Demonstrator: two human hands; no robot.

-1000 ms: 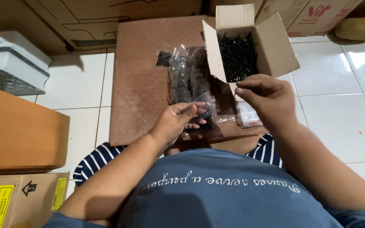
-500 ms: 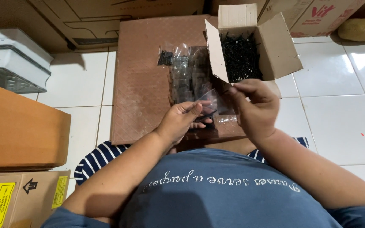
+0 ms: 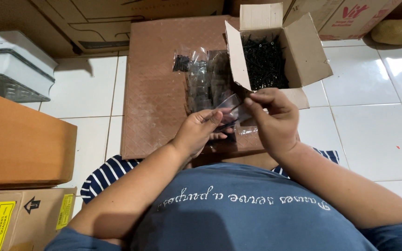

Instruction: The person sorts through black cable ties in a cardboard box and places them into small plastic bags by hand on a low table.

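Head camera view, looking down over a seated person's grey shirt and two bare hands. A second ago the right hand (image 3: 275, 121) was by the open cardboard box (image 3: 303, 51) of black screws (image 3: 265, 65); it has since come back toward the middle and now pinches one dark screw (image 3: 236, 108) at the mouth of a small clear plastic bag (image 3: 226, 109). The left hand (image 3: 201, 132) is closed on that bag, as before. Both hands meet at the picture's centre, above a brown textured board (image 3: 157, 93) on the white tiled floor (image 3: 373, 130). More clear bags (image 3: 205, 76) lie on the board at twelve o'clock. At nine o'clock sits an orange-brown box (image 3: 19, 144); at seven, a cardboard carton (image 3: 19, 218) with yellow labels and a black arrow; at ten, a white plastic container (image 3: 10, 65). Brown cartons line the top edge.
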